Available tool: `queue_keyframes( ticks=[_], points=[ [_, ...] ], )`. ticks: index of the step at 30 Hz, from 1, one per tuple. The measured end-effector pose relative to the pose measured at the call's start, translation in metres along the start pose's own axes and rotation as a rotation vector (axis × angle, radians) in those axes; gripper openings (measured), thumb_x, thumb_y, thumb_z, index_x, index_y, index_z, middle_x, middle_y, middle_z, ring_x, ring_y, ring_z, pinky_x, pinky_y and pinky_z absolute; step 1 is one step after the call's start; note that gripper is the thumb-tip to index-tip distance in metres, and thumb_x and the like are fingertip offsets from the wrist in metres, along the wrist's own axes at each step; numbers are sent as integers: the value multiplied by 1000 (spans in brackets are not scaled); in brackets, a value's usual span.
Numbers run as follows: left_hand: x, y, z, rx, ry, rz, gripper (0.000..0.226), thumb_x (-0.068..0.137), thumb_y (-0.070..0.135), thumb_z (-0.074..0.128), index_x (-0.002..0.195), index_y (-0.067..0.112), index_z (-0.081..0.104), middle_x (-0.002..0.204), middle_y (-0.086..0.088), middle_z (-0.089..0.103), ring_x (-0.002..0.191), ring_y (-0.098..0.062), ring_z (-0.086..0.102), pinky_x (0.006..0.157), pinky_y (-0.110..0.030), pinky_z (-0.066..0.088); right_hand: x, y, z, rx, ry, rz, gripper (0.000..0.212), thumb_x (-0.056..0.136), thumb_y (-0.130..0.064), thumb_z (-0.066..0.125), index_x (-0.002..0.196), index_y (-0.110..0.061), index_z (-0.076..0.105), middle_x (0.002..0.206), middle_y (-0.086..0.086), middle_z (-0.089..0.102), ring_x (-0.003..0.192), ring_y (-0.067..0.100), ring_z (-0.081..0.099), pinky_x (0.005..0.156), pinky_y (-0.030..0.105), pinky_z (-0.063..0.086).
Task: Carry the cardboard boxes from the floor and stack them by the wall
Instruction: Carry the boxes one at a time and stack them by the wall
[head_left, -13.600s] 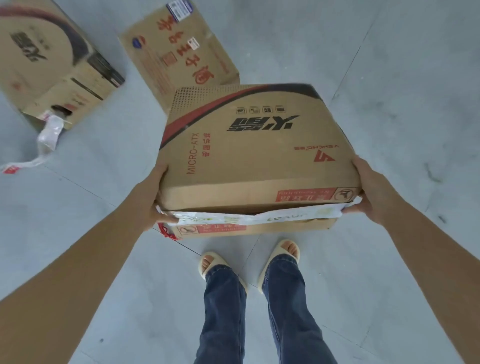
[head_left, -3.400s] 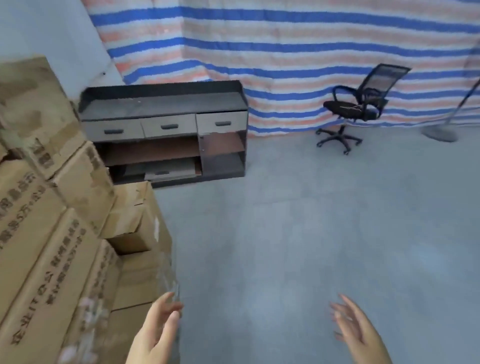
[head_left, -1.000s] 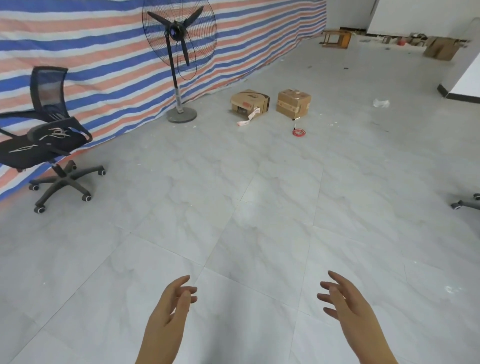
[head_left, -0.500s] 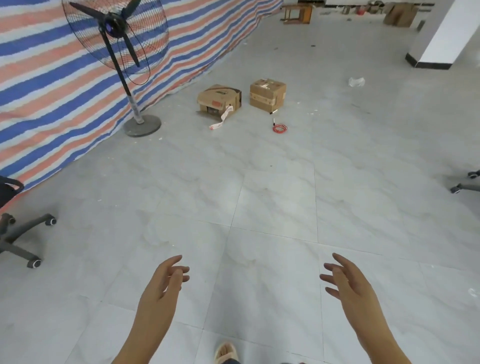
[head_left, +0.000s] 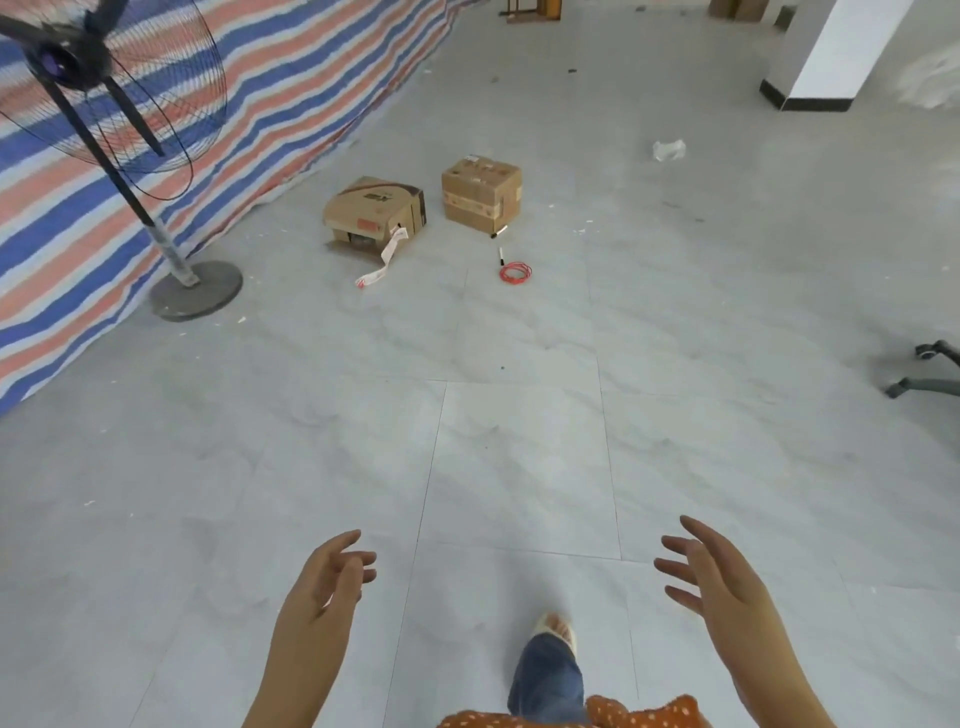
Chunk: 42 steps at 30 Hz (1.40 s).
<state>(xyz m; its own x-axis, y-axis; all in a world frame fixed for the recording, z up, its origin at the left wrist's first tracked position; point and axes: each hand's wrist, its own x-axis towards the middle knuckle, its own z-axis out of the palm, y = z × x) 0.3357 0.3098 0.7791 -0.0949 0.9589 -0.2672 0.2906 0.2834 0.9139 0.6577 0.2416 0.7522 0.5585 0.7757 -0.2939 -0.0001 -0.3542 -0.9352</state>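
Two cardboard boxes sit on the grey tiled floor well ahead of me. The left box (head_left: 374, 213) has dark print, an open front and a strip of white tape trailing onto the floor. The right box (head_left: 481, 193) is smaller, closed and plain brown. My left hand (head_left: 332, 582) and my right hand (head_left: 711, 577) hang in front of me near the bottom of the view, fingers loosely spread, holding nothing. Both hands are far from the boxes.
A standing fan (head_left: 104, 130) on a round base (head_left: 196, 290) stands left by the striped tarp wall (head_left: 291, 93). A red wire coil (head_left: 515, 271) and a marker lie near the boxes. A chair leg with a caster (head_left: 924, 374) juts in at right. A white pillar (head_left: 831, 52) rises far right.
I have walked forward, so the two boxes and the fan are closer and larger in view. My hands stay empty and spread; one foot now steps forward.
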Motion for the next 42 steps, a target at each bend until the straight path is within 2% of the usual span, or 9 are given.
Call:
queue_keyframes(
  ticks=[3, 9, 16, 20, 23, 27, 31, 36, 42],
  points=[
    [59, 44, 49, 8, -9, 36, 27, 97, 8, 48, 107, 30, 60, 97, 3, 71, 92, -9, 68, 90, -40, 49, 78, -36, -11, -20, 9, -35, 27, 101, -19, 41, 121, -28, 57, 107, -6, 69, 91, 8, 69, 76, 29, 52],
    [161, 109, 128, 6, -57, 90, 26, 97, 13, 47, 112, 32, 58, 94, 15, 69, 91, 0, 65, 83, -26, 48, 205, -80, -16, -63, -15, -35, 28, 101, -20, 42, 123, -28, 56, 108, -7, 68, 95, 10, 68, 78, 30, 52],
    [290, 135, 177, 39, -82, 28, 27, 97, 8, 47, 105, 31, 59, 97, 2, 70, 93, -14, 67, 92, -43, 49, 335, -105, 5, -37, 48, 13, 27, 101, -20, 42, 123, -27, 56, 108, -6, 68, 95, 12, 68, 77, 32, 52],
    [397, 177, 202, 54, -104, 59, 29, 96, 7, 48, 103, 32, 59, 95, 2, 71, 96, -18, 67, 91, -44, 49, 420, -132, 25, 10, 140, 1, 28, 101, -20, 42, 124, -24, 57, 108, -3, 68, 96, 14, 68, 78, 34, 52],
    [482, 234, 221, 55, -123, 135, 26, 97, 12, 48, 104, 33, 60, 94, 5, 71, 92, -9, 68, 92, -43, 49, 487, -172, 46, 56, 198, -21, 26, 101, -22, 42, 121, -28, 58, 109, -2, 68, 96, 15, 69, 79, 35, 53],
    [582, 303, 254, 66, -193, 240, 24, 98, 14, 46, 104, 34, 59, 96, 8, 70, 89, 0, 66, 90, -38, 49, 565, -217, 75, 81, 229, -46, 25, 101, -25, 40, 120, -32, 57, 108, -7, 68, 92, 8, 69, 77, 31, 52],
    [649, 336, 293, 53, -236, 262, 25, 98, 13, 45, 104, 33, 60, 95, 9, 70, 87, -1, 66, 86, -33, 50, 628, -240, 92, 82, 216, -40, 25, 101, -27, 41, 118, -34, 58, 105, -9, 69, 90, 5, 69, 75, 29, 51],
    [715, 344, 345, 58, -236, 188, 25, 98, 12, 45, 106, 31, 60, 95, 4, 70, 87, -4, 67, 89, -37, 50, 722, -254, 87, 77, 206, -13, 27, 102, -25, 39, 122, -29, 57, 109, -4, 68, 94, 12, 69, 76, 31, 53],
    [806, 380, 425, -18, -126, 144, 24, 99, 11, 42, 108, 23, 60, 97, -1, 69, 95, -19, 66, 83, -34, 49, 877, -297, 65, 58, 130, -33, 27, 102, -24, 38, 122, -25, 57, 110, 0, 68, 96, 17, 69, 80, 35, 53]
  ],
)
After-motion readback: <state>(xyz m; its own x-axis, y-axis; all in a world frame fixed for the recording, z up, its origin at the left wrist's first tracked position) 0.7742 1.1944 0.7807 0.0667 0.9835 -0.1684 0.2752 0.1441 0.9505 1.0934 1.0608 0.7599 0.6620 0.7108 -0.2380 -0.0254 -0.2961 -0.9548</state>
